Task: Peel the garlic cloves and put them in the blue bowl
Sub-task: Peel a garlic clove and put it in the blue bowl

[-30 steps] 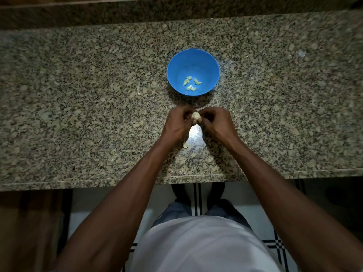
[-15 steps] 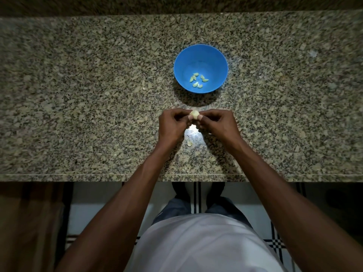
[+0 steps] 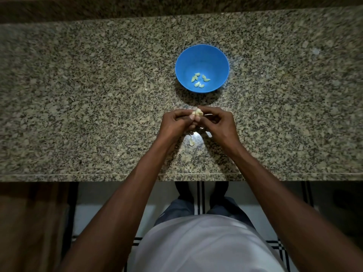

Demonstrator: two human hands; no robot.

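Roughly mid-task: your left hand (image 3: 174,122) and right hand (image 3: 220,122) are together, both pinching one garlic clove (image 3: 198,113) between the fingertips, skin partly on as far as I can tell. Five peeled cloves (image 3: 200,80) sit in the blue bowl (image 3: 220,57) just beyond your hands. Peel scrap (image 3: 191,141) lies below them. Versus half a second ago: same grip, nothing added.

Under my fingers (image 3: 188,116) the desk (image 3: 78,99) is polished speckled granite; beyond it, the blue bowl (image 3: 216,59) looks smooth matt plastic.
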